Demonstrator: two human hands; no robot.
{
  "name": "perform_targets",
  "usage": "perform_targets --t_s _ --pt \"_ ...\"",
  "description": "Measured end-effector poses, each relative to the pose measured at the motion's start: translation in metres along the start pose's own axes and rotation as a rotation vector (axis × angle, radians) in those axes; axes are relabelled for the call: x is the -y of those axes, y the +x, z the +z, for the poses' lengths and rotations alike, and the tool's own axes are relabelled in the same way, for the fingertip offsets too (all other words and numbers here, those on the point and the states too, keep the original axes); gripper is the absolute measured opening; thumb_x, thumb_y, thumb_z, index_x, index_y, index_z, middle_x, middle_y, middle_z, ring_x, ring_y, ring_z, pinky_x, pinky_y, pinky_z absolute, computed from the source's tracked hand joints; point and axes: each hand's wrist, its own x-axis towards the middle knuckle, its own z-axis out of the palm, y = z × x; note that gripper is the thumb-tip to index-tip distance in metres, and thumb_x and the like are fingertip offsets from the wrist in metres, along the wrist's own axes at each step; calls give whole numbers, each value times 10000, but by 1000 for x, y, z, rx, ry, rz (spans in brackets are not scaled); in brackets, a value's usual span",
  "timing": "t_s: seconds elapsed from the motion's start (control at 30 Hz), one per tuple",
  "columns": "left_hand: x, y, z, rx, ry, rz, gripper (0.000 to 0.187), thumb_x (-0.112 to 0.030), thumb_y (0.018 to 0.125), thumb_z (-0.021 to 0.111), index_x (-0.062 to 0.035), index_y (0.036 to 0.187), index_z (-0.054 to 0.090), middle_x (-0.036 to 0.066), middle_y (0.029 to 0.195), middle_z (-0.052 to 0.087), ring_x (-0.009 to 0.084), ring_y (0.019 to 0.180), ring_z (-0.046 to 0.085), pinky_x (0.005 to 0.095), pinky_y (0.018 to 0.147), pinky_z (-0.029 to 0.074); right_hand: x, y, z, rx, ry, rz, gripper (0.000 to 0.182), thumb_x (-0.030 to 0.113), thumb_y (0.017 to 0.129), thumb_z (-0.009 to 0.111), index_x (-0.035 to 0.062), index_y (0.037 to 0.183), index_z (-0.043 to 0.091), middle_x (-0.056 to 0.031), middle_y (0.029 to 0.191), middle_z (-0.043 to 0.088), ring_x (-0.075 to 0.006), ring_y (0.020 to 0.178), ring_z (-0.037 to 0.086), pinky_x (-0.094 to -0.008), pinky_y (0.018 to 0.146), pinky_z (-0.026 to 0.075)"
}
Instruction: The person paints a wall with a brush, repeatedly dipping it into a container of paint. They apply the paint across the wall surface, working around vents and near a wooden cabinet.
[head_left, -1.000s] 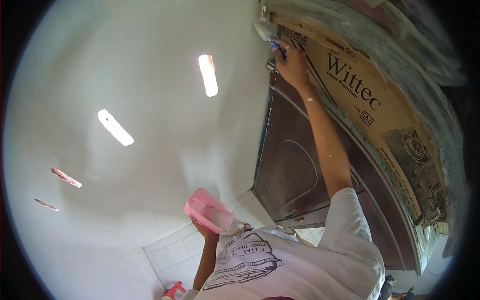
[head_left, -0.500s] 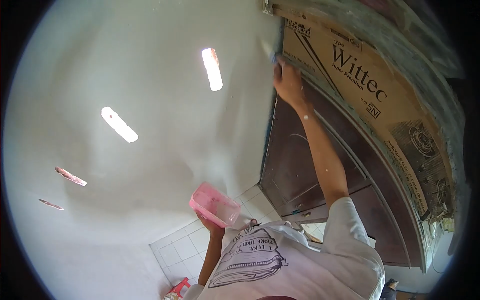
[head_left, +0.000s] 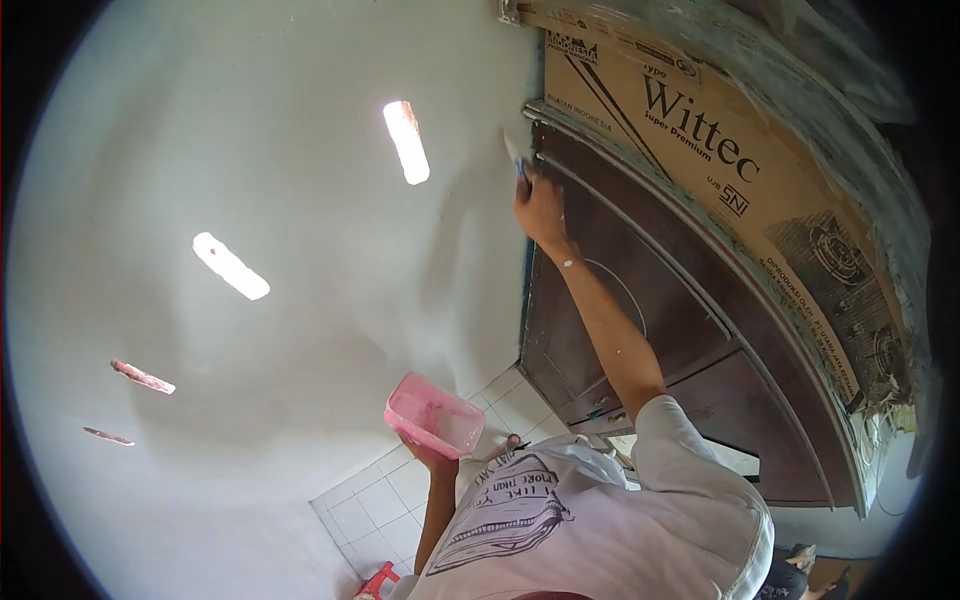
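Note:
My right hand [head_left: 541, 207] is raised and closed around a small paintbrush [head_left: 514, 152], whose bristles touch the white wall [head_left: 280, 160] right beside the edge of a dark brown wooden door [head_left: 610, 300]. My left hand [head_left: 432, 459] is low, near my chest, and holds a pink plastic tub [head_left: 432, 416] from below. My right forearm carries specks of white paint.
A cardboard sheet printed "Wittec" [head_left: 720, 150] covers the area above the door. The wall has several narrow slot openings [head_left: 406, 142] that let light through. White floor tiles [head_left: 385, 500] and a red object [head_left: 375, 582] lie below.
My right hand has slid the brush down along the wall edge, from beside the cardboard to beside the top of the door. The pink tub has stayed about where it was.

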Motion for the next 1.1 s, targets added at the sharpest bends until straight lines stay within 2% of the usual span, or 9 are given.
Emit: perform_targets --t_s 0.03,0.13,0.4,0.5,0.57,0.67,0.8,1.0,1.1 --pt "1 0 -4 9 -66 -33 605 -576 1033 328 -157 1470 344 68 1415 460 267 1296 484 442 1065 441 10 19 -7 -162 -12 -209 270 92 923 571 -4 1157 665 -305 867 661 -452 896 661 -489 773 530" --pt "1 -2 -7 -4 13 -16 607 -574 1034 327 -157 1475 334 72 1421 453 268 1303 477 441 1064 445 49 62 -22 -282 42 -204 260 73 919 563 -32 1137 657 -288 839 663 -452 828 668 -500 737 530" --pt "-8 5 -7 31 -32 -19 592 -561 1034 346 -166 1475 325 76 1415 454 269 1301 474 445 1053 459 -17 -3 58 -61 -17 211 269 171 939 570 -15 1105 672 -239 765 681 -400 728 689 -462 715 548" --pt "-11 3 2 -39 54 -2 602 -587 1022 353 -172 1457 348 59 1395 461 259 1280 494 448 1029 474 -29 -17 47 199 34 390 317 191 946 565 -19 1161 665 -238 780 687 -401 740 690 -454 720 542" --pt "-7 4 0 38 175 110 605 -590 1023 346 -169 1458 345 67 1391 462 263 1272 500 444 1026 476 -7 -6 25 -65 66 209 367 200 943 564 -14 1231 646 -239 801 693 -402 764 692 -445 726 536" --pt "-1 9 -7 56 72 32 611 -594 1024 336 -165 1459 341 68 1389 462 262 1266 505 438 1029 475 54 38 -21 -94 194 192 348 154 915 556 8 1215 654 -289 856 676 -453 839 679 -511 808 532" --pt "-5 7 4 67 34 -13 588 -575 1029 339 -163 1447 368 64 1393 474 265 1275 495 448 1039 466 31 43 35 -153 200 217 371 152 923 545 16 1253 644 -289 845 673 -444 858 680 -493 812 536" --pt "1 7 8 0 57 -4 626 -610 1020 329 -166 1461 346 61 1401 456 261 1282 488 436 1034 469 -46 -19 113 -228 315 584 380 142 930 539 29 1277 643 -278 850 685 -440 843 683 -472 799 535" --pt "4 9 9 -22 0 -39 624 -608 1019 332 -166 1459 351 62 1406 453 263 1286 484 435 1037 466 6 -7 50 -226 268 444 417 182 937 573 10 1315 617 -226 825 699 -319 772 700 -388 719 525"
